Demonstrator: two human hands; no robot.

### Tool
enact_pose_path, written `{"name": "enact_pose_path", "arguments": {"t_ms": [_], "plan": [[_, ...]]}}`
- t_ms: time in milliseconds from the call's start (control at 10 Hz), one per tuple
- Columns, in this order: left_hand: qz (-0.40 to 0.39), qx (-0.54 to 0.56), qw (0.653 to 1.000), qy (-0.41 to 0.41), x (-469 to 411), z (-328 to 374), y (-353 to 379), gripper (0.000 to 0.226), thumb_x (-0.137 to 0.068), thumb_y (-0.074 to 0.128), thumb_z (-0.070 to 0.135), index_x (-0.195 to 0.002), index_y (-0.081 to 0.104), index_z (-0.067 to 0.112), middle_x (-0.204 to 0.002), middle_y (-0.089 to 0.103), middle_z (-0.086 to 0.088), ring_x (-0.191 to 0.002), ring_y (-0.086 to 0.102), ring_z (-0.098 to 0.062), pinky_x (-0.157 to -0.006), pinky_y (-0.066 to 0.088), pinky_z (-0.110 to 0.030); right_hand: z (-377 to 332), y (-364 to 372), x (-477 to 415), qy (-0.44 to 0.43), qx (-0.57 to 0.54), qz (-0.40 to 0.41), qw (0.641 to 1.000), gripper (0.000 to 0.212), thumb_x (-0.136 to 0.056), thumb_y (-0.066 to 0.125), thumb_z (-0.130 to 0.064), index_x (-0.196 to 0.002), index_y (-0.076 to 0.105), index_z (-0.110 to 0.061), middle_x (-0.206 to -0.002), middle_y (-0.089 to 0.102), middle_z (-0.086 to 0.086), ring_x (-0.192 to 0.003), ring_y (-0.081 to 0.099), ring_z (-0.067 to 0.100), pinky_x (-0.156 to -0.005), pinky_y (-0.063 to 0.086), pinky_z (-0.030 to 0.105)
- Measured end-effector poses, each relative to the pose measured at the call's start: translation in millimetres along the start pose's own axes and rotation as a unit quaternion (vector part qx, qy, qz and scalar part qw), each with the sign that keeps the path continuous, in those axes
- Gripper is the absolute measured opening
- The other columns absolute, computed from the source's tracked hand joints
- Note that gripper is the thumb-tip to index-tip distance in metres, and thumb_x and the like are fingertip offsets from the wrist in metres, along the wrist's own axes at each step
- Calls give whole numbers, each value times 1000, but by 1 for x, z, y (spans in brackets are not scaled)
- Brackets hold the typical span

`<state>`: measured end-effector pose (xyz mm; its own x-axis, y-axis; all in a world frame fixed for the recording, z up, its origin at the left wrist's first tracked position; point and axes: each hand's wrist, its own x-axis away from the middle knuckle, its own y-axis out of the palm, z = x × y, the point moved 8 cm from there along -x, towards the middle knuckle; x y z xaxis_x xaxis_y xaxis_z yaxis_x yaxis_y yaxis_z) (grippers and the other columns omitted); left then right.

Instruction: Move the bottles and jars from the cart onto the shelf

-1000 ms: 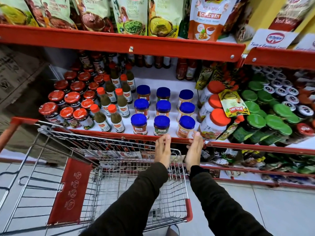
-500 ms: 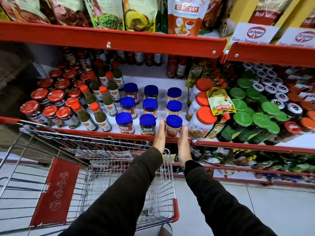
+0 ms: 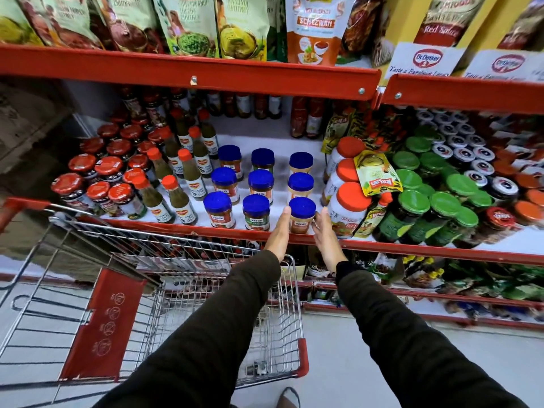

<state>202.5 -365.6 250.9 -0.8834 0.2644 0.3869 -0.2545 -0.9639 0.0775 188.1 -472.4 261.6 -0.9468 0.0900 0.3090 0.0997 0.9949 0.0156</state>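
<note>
Nine blue-lidded jars (image 3: 261,184) stand three by three on the shelf (image 3: 188,229). Left hand (image 3: 280,234) and right hand (image 3: 325,234), fingers straight, flank the front-right jar (image 3: 301,215), fingertips at its sides. Two dark sleeves (image 3: 206,328) cross the wire cart (image 3: 282,319).

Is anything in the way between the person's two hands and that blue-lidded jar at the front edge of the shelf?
Nothing visible. The left hand and right hand flank the front blue-lidded jar with open palms, fingertips at its sides. The neighbouring blue-lidded jar and the orange-lidded jar stand outside the hands, leaving tight gaps.
</note>
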Motion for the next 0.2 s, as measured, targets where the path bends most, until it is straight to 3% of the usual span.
{"name": "enact_pose_path", "arguments": {"t_ms": [100,200], "plan": [[29,-25,999,30,17,10,-3,84,-86,21,79,-155,22,31,-164,24,2,-152,21,-17,-124,13,-40,-3,-4,8,1,4,-25,1000,88,-87,22,-74,-158,18,-22,-166,22,1,-152,25,18,-124,18,40],[64,-60,992,92,32,18,-9,67,-98,25,62,-156,20,28,-164,21,4,-152,20,-14,-116,14,-27,-8,-25,26,-33,-10,0,999,79,-94,27,-67,-155,29,-16,-161,35,6,-143,42,19,-120,30,39]]}}
